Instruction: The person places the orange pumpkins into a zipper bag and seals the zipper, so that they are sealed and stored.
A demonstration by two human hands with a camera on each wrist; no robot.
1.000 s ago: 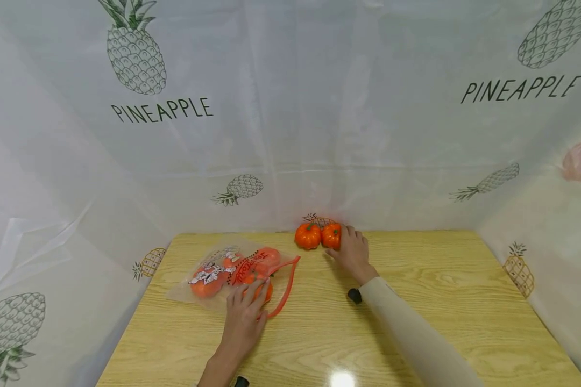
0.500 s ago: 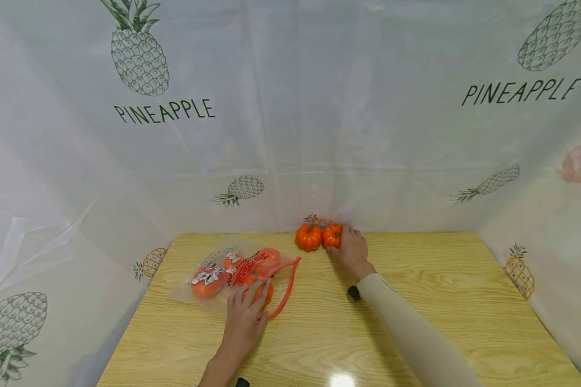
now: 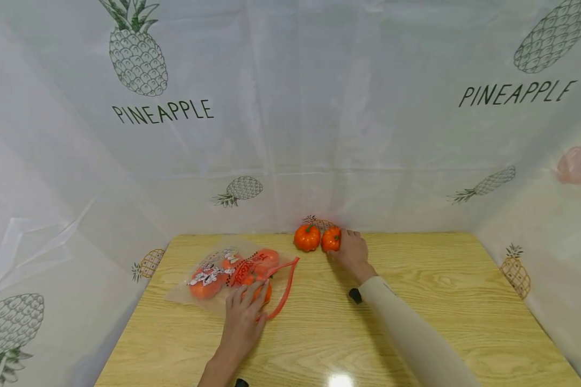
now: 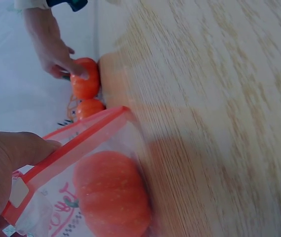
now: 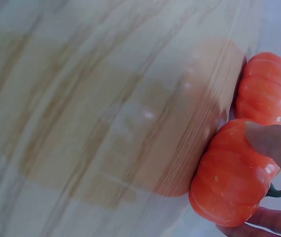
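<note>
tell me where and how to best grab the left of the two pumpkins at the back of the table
Probably wrap the left pumpkin round its bulging left flank, below the stem, coming from the front left. The right pumpkin, held by the right grip, crowds its other side; the printed sheet rises behind; bare table shows in front.

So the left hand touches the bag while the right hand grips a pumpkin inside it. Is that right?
Not quite: the head view shows the right hand gripping a pumpkin outside the bag, beside a second pumpkin. The left hand does touch the bag.
</note>
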